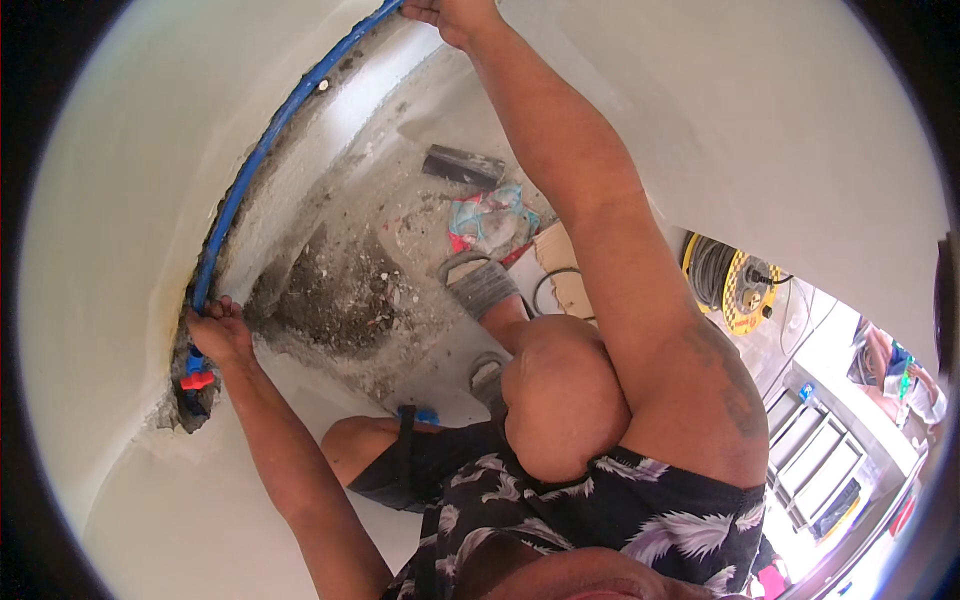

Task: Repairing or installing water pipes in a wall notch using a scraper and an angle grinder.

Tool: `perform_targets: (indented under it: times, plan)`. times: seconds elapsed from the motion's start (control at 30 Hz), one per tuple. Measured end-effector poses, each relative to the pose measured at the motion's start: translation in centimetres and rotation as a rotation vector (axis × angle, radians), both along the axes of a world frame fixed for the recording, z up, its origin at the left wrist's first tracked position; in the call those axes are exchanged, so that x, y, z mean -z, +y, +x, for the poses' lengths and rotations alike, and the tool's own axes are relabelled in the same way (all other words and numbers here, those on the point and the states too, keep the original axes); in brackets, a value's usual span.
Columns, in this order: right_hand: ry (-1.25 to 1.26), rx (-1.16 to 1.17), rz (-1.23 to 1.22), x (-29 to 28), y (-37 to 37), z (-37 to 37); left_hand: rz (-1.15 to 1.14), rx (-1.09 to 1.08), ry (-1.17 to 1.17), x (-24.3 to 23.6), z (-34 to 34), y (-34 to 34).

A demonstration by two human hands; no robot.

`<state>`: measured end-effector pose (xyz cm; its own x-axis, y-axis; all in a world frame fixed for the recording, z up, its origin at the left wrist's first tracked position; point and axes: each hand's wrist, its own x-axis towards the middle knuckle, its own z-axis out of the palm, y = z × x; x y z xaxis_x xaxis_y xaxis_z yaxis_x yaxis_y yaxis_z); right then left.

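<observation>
the left hand (pixel 220 335) is clenched around the lower part of a blue pipe (pixel 262 150), which runs in a chased groove of the white wall (pixel 110 200) from 9 o'clock up to 12 o'clock, and the right hand (pixel 452 14) grasps the same pipe at its upper end. below the left hand, an open hole in the wall (pixel 185 405) contains a red and blue fitting (pixel 196 378). on the dusty floor (pixel 400 200) at about 1 o'clock lies a crumpled plastic bag (pixel 490 220), its content i cannot tell, and a yellow cable reel (pixel 735 285) stands at 3 o'clock
</observation>
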<state>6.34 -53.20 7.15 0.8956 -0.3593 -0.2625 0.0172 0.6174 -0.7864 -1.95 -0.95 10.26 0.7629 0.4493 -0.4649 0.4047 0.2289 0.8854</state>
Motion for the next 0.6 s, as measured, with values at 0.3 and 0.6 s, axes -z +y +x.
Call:
perform_targets:
  times: [0.3, 0.6]
  plan:
    - [0.023, 0.112, 0.055, -1.3, 1.0, -0.5, -0.041, -0.073, -0.052, -0.9, -0.4, -1.0]
    - [0.254, 0.454, -0.657, -1.0, -2.9, -1.1, -0.099, -0.107, -0.185, 0.9, -1.3, -0.3]
